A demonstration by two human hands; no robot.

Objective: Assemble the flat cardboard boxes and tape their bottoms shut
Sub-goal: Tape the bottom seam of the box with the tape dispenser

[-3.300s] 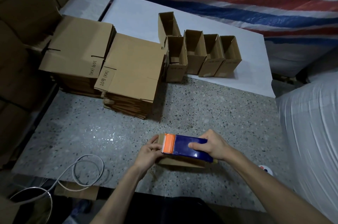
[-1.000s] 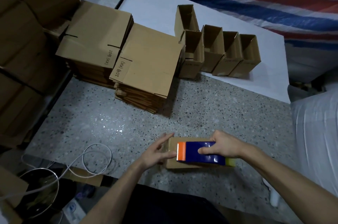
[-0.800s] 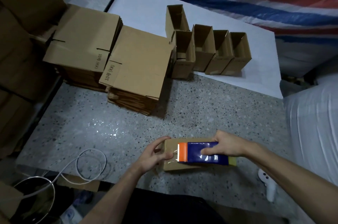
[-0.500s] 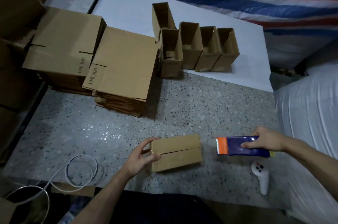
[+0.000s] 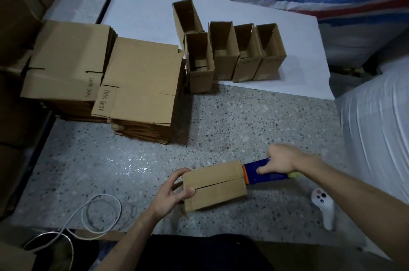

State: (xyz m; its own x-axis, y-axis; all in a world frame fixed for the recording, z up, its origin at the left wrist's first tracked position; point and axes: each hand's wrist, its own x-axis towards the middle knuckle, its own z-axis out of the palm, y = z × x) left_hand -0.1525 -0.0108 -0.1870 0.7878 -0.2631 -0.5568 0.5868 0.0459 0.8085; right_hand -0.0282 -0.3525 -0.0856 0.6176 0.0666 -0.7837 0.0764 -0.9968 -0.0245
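A small folded cardboard box [image 5: 214, 184] lies bottom-up on the speckled table [image 5: 243, 129], its two flaps meeting along a seam. My left hand [image 5: 171, 193] grips its left end, thumb on top. My right hand [image 5: 280, 160] holds a blue tape dispenser [image 5: 263, 172] whose orange end touches the box's right edge. Two stacks of flat boxes [image 5: 135, 85] stand at the back left. Several assembled open boxes [image 5: 223, 49] stand in a row behind them.
A white controller [image 5: 323, 206] lies on the table at the right. A white cable [image 5: 99, 211] coils at the front left edge. A white sheet [image 5: 143, 7] covers the far table. A white sack [image 5: 380, 120] bulges at the right.
My right hand swung the dispenser off the box out to the right, then brought it back against the box's right edge. My left hand kept hold of the box's left end.
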